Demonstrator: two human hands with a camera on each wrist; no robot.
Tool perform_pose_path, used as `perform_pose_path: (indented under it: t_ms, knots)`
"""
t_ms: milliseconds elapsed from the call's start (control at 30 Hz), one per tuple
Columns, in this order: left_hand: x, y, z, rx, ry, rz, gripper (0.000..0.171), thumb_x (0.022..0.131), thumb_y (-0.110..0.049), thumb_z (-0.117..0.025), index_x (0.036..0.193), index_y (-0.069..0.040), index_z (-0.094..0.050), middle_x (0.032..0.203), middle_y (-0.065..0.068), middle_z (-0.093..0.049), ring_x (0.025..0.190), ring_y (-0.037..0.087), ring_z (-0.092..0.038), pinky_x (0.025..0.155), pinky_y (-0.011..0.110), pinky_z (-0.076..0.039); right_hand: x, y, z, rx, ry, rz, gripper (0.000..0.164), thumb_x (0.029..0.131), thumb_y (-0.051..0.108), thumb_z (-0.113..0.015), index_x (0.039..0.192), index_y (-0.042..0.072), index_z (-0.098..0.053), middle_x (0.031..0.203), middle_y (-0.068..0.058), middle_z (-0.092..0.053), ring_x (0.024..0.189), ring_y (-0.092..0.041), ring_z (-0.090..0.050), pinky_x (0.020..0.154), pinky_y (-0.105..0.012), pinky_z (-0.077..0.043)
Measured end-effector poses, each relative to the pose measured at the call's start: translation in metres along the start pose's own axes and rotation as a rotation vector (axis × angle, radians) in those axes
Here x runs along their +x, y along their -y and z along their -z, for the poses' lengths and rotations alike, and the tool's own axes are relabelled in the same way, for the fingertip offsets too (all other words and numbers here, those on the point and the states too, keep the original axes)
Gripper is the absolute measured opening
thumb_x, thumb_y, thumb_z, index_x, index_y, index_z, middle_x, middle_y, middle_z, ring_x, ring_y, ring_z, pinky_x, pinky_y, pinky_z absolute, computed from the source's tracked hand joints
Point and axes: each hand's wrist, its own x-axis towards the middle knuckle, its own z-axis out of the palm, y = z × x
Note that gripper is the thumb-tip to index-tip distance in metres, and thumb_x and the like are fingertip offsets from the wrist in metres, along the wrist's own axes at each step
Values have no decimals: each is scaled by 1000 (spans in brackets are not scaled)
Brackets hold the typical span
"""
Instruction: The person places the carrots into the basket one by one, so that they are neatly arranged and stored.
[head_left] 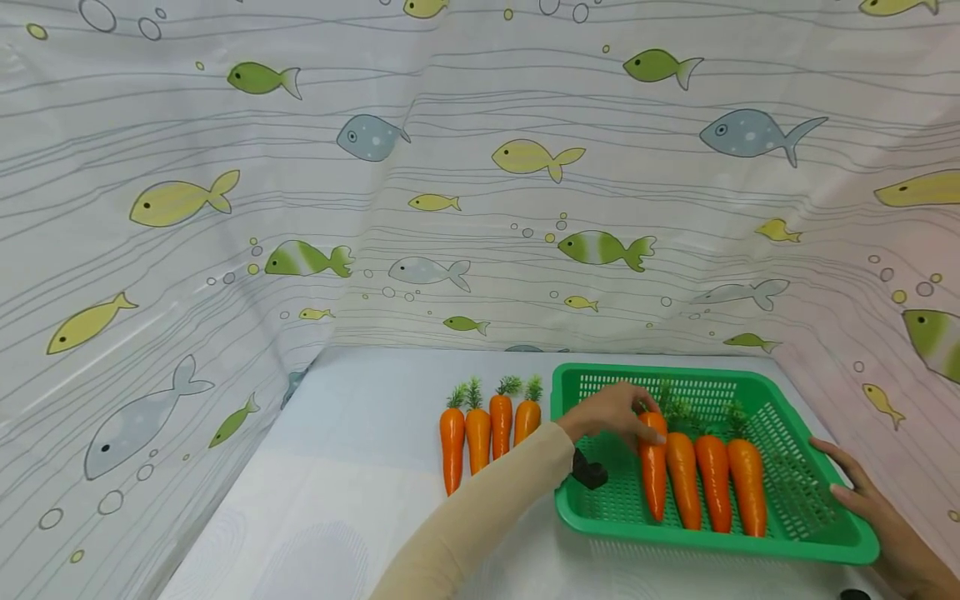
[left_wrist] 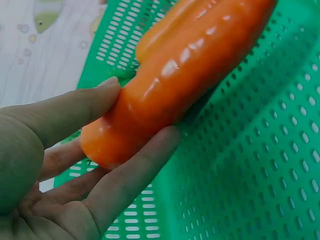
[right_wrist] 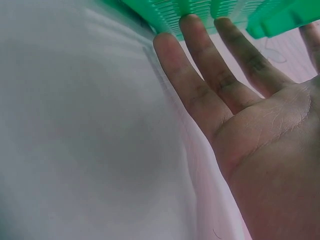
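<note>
My left hand [head_left: 617, 412] reaches into a green plastic basket [head_left: 716, 546] and pinches the thick top end of an orange carrot [head_left: 654, 479], thumb on one side and fingers on the other. The left wrist view shows this glossy carrot [left_wrist: 170, 80] close up, pointing away from the palm, with a second carrot behind it. Several more carrots [head_left: 715, 483] lie side by side to its right in the basket, green tops toward the back. At the basket's right side my right hand [head_left: 862, 492] touches the rim. Its fingers [right_wrist: 200, 60] stretch out straight against the outer wall.
Several carrots [head_left: 452, 442] with green tops lie in a row on the white table [head_left: 337, 467], left of the basket; my left forearm partly covers them. A fish-patterned sheet [head_left: 480, 217] encloses the back and sides. A small black object [head_left: 855, 594] shows at the bottom right edge.
</note>
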Motion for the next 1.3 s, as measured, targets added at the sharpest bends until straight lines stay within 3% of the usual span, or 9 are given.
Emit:
perform_pose_path:
  t_ms: [133,400,767,833,1033,1100,1200,1300]
  knots:
    - [1,0,-5,30,-2,17,37,85,-4,-85,119,-5,-68,101,5,-64,68,24,-72,71,45,-64,1,0,-1,12,-16,-20,56,113,25,-32,157,53,-13,156,23,5,95,5,-53,75,-32,-62]
    - [3,-5,-12,90,1,48,39,86,-5,-85,121,-5,-69,102,5,-65,68,21,-71,70,39,-64,0,-1,-3,49,10,9,55,113,22,-28,159,50,-13,149,25,-8,96,2,-56,73,-33,-61]
    - [5,-7,-18,213,24,100,33,90,-6,-81,121,-9,-70,90,2,-66,68,19,-71,62,29,-61,1,-1,1,-21,35,30,56,114,22,-25,159,50,-9,148,24,-9,98,4,-56,74,-32,-62]
    - [6,-7,-18,267,20,93,34,90,-10,-82,122,-11,-70,91,1,-67,68,17,-71,61,28,-61,2,-1,2,-24,42,48,56,114,21,-25,160,49,-9,147,24,-12,99,1,-59,74,-35,-63]
    - [6,-5,-16,392,9,48,33,89,-13,-83,121,-18,-73,121,-4,-66,69,19,-70,59,26,-60,2,-2,3,-62,32,46,55,114,22,-25,159,51,-10,147,26,-9,97,4,-57,73,-34,-62]
    - [5,-5,-13,389,13,27,32,89,-11,-82,120,-17,-74,125,-4,-65,70,20,-70,60,27,-60,3,-3,3,-77,21,42,56,113,23,-25,159,51,-9,148,26,-8,97,5,-55,73,-32,-62]
    - [2,-3,-8,385,26,-8,33,90,-10,-81,122,-15,-74,115,0,-68,71,22,-71,61,27,-60,3,-3,2,-76,15,46,56,113,23,-25,159,50,-9,148,24,-9,98,4,-55,73,-33,-62]
    - [-2,-1,-1,315,32,-33,32,91,-9,-80,123,-12,-73,113,6,-68,75,22,-72,65,30,-61,3,-2,2,-88,11,46,56,113,23,-25,159,50,-9,147,26,-10,97,4,-55,72,-33,-62]
